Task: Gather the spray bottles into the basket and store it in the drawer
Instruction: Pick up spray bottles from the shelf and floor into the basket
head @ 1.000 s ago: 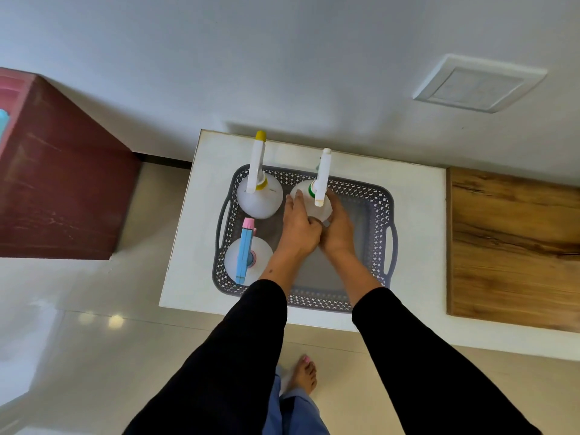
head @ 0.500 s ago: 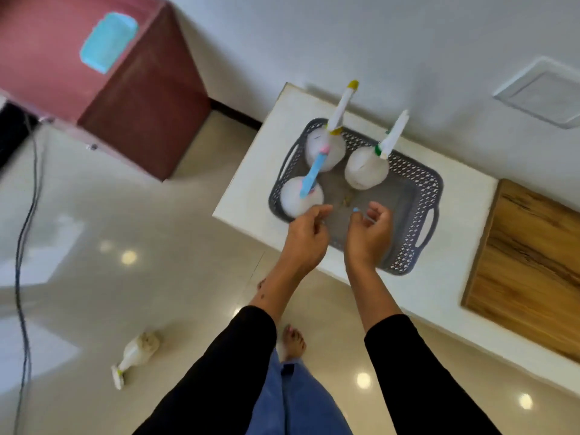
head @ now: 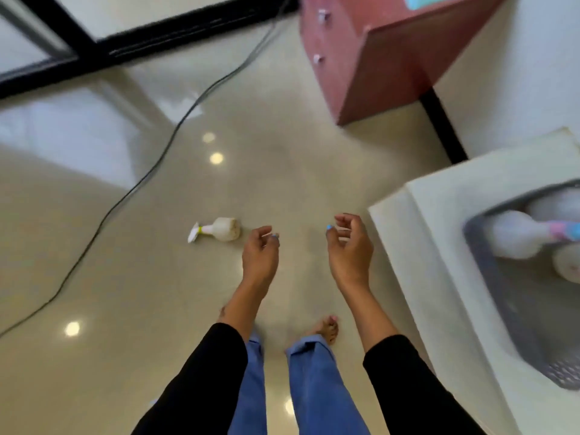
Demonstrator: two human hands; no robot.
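I have both hands free over the floor: my left hand [head: 260, 257] and my right hand [head: 350, 249] hang with fingers loosely curled and nothing in them. The one spray bottle [head: 216, 229] not gathered lies on its side on the glossy tiles, just left of my left hand in the frame, nozzle pointing left, well apart from the basket [head: 514, 312]. The basket sits on the white table [head: 439, 262] at the right, with at least two bottles in it, one with a pink and blue trigger [head: 565, 231].

I judge the floor bottle light, probably near empty, with stiff smooth plastic that could slip. I would take it round the narrow neck just behind the trigger head, where the fingers can hook, rather than round the fat body.

The basket is cut off by the right edge and smeared by motion, so I cannot count its bottles for sure. The red cabinet [head: 386, 67] at the far right shows two knobs, likely drawers, but its top is cropped. A black cable [head: 175, 130] runs across the floor to the left
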